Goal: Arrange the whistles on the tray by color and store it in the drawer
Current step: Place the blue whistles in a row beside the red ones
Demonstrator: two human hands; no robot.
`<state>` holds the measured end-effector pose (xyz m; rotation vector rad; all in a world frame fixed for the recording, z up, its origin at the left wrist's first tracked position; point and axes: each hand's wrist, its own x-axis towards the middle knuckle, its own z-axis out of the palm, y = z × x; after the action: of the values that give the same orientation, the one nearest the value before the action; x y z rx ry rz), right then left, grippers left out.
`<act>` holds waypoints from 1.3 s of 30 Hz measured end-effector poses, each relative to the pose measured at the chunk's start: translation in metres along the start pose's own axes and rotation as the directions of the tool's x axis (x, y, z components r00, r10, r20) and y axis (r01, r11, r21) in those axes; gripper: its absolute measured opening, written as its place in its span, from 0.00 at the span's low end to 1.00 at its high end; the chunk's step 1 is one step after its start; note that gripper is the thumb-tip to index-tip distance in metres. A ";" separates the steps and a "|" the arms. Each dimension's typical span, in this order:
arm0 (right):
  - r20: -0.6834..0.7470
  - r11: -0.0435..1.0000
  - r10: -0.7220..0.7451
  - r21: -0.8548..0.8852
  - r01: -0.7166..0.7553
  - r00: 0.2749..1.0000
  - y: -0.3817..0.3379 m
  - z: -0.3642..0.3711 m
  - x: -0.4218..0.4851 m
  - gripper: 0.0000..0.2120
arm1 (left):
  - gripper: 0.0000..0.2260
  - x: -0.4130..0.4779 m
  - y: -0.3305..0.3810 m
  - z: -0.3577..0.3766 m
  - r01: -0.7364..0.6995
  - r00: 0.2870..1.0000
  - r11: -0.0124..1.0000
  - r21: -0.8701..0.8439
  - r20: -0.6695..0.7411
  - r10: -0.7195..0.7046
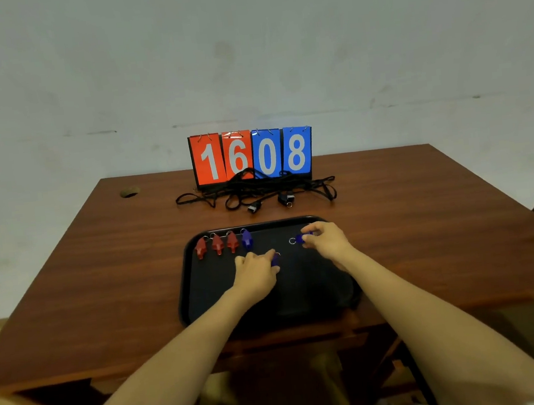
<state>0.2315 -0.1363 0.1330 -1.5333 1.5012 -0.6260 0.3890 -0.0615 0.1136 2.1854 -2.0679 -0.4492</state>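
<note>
While three red plastic whistles (217, 244) and one blue plastic whistle (246, 239) lie in a row along the far left edge of the black rectangular plastic tray (318, 292), the left hand (254, 269) curls its fingers round a second blue whistle (275, 259) near the tray's middle. The right hand (327, 240) pinches a third blue whistle (301, 238), metal ring pointing left, at the far right of the tray. The tray sits on a brown wooden table (101, 269). Behind it rest tangled black lanyards (258, 191) before a red-and-blue flip scoreboard (252, 156) reading 1608.
</note>
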 end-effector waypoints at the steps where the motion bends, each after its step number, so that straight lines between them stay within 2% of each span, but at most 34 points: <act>1: -0.005 1.000 0.003 0.000 -0.003 1.000 0.000 0.000 -0.001 0.12 | 0.22 -0.001 -0.003 -0.001 -0.008 1.000 1.000 0.023 0.030 0.007; 3: -0.011 1.000 0.010 0.009 -0.010 1.000 0.000 0.002 -0.001 0.12 | 0.25 -0.003 -0.011 -0.002 -0.054 0.997 0.996 0.065 0.062 0.050; 6: -0.035 0.998 0.054 0.035 -0.053 0.998 0.002 0.007 0.001 0.12 | 0.27 -0.008 -0.019 -0.002 -0.152 0.988 0.981 0.124 0.031 0.149; 12: -0.013 0.993 0.109 0.040 -0.108 0.994 0.004 0.011 0.005 0.16 | 0.25 -0.010 -0.035 -0.003 -0.299 0.952 0.927 0.224 0.001 0.307; 16: 0.002 0.995 0.100 0.023 -0.100 0.995 0.004 0.013 0.008 0.17 | 0.23 -0.007 -0.042 -0.003 -0.363 0.921 0.855 0.369 0.004 0.389; 19: 0.014 0.997 0.073 0.003 -0.073 0.997 0.005 0.014 0.009 0.17 | 0.22 0.000 -0.038 -0.002 -0.357 0.919 0.830 0.429 0.003 0.394; 24: -0.028 0.999 0.017 -0.032 -0.018 0.999 0.004 0.015 0.011 0.16 | 0.22 0.020 -0.024 0.000 -0.262 0.949 0.886 0.383 -0.063 0.308; 28: -0.056 0.999 -0.014 -0.032 0.013 0.998 0.005 0.015 0.013 0.15 | 0.21 0.032 -0.021 0.001 -0.199 0.963 0.944 0.263 -0.126 0.238; 34: -0.083 1.000 -0.013 0.011 0.014 0.996 0.010 0.020 0.019 0.14 | 0.19 0.043 -0.025 -0.001 -0.191 0.974 0.981 0.038 -0.114 0.194; 39: -0.068 1.000 -0.006 0.030 0.008 0.998 0.011 0.029 0.024 0.13 | 0.18 0.050 -0.024 -0.002 -0.170 0.980 0.984 0.053 -0.100 0.174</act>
<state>0.2539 -0.1515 0.1042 -1.5084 1.5310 -0.7084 0.4141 -0.1099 0.1015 1.9830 -2.2050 -0.2681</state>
